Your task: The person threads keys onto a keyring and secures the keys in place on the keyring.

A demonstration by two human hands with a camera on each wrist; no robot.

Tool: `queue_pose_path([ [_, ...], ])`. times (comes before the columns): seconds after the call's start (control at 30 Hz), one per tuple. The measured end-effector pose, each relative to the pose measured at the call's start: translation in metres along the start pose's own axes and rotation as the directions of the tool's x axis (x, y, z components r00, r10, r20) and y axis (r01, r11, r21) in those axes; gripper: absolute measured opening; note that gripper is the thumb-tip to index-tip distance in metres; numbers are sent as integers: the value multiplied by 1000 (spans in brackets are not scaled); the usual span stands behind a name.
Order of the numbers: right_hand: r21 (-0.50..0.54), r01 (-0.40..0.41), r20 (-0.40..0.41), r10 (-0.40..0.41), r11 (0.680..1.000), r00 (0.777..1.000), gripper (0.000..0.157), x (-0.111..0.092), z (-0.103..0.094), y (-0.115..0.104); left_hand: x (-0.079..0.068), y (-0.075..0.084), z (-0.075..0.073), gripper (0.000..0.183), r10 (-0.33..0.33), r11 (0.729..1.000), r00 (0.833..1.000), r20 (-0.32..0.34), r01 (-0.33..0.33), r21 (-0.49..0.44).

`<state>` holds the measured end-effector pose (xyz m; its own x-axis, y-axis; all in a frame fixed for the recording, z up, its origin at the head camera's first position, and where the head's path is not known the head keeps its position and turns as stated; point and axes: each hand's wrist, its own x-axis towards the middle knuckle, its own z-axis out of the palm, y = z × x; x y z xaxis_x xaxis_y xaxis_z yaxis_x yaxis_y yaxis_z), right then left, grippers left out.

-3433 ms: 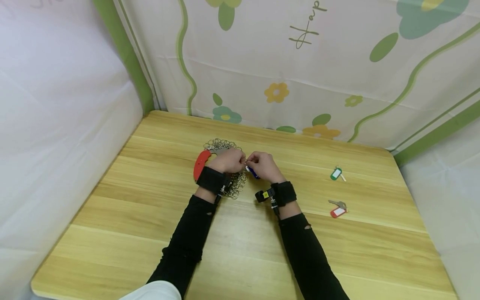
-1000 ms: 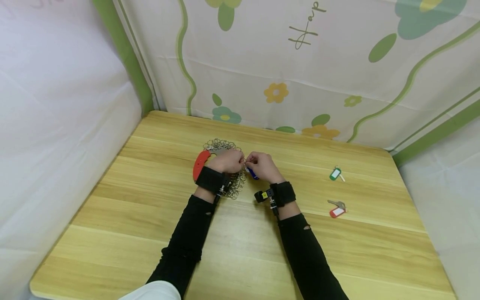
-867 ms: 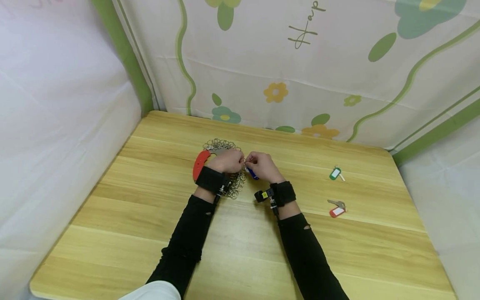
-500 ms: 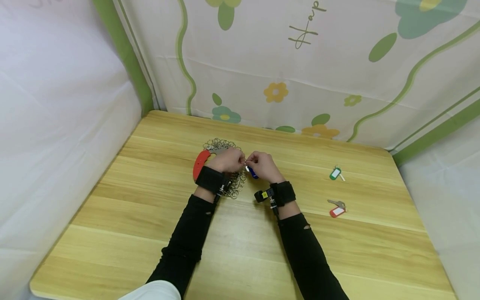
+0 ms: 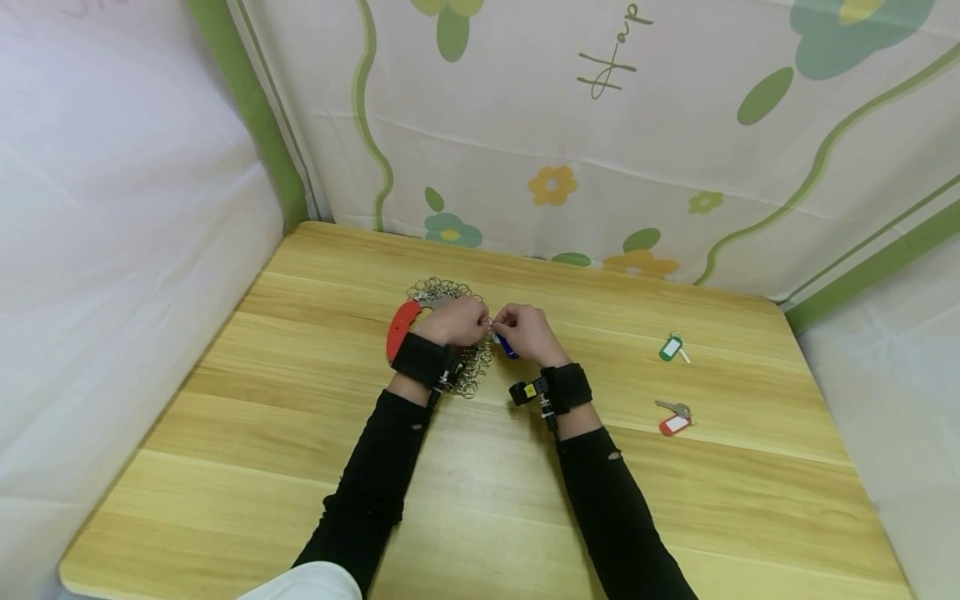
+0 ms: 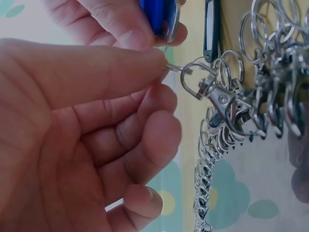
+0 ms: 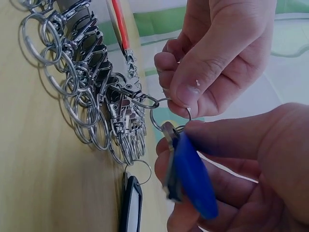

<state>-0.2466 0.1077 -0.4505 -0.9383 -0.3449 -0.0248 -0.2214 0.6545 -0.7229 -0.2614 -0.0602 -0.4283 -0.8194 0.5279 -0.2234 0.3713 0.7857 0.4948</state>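
Observation:
My left hand (image 5: 455, 321) pinches a thin split ring (image 7: 153, 118) between thumb and forefinger. The ring meets the end loop of a metal swivel clip (image 6: 219, 99). Close on its right, my right hand (image 5: 531, 332) pinches the blue key tag (image 7: 195, 176) near its top, by the same ring. A metal key (image 7: 171, 186) hangs beside the tag, blurred. The clip belongs to a key holder with a red curved handle (image 5: 402, 332) and many clips and rings, partly hidden under my left hand. A black key tag (image 7: 131, 205) hangs from another of its rings.
On the right of the wooden table (image 5: 480, 500) lie a green key tag (image 5: 671, 347) with its key and, nearer me, a red key tag (image 5: 675, 425) with a key (image 5: 674, 408). A floral curtain (image 5: 480, 125) stands behind the table's far edge.
Both hands stay in nearly the same place, fingers working at the ring with tiny shifts. The blue tag's tilt changes slightly, showing more or less of its white part.

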Motion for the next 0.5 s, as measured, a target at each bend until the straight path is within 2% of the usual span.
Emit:
queue_pose_path([
  [0.27, -15, 35, 6, -35, 999, 999, 9, 0, 0, 0, 0, 1, 1, 37, -9, 1000, 1000, 0, 9, 3],
  [0.5, 1, -4, 6, 4, 1000, 1000, 10, 1, 1, 1, 0, 0, 0, 36, 6, 1000, 1000, -6, -6, -17],
])
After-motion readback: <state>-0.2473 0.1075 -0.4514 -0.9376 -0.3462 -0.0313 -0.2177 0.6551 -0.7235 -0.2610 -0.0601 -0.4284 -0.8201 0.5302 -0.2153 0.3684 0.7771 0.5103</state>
